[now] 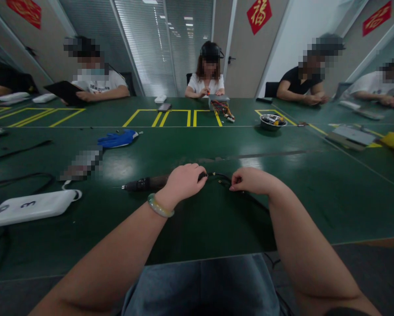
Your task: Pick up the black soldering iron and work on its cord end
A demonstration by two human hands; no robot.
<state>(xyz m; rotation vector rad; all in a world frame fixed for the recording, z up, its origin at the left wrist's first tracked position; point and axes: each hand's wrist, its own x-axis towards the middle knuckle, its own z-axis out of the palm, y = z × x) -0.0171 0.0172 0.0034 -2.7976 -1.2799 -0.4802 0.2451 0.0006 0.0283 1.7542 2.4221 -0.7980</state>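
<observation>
My left hand [183, 181] is curled over the rear end of a dark electric screwdriver [144, 183] that lies flat on the green table [197, 228], tip pointing left. A pale green bangle sits on that wrist. My right hand [251, 180] is closed in a pinch on the tool's black cable [220, 177], which runs between the two hands and off toward the table's front edge.
A white power bank [29, 207] marked 3 lies at the left, with black cords around it. A blue glove [118, 139] lies further back. A metal bowl [272, 121] and a grey box with coloured wires [221, 105] stand across the table. Several people sit along the far side.
</observation>
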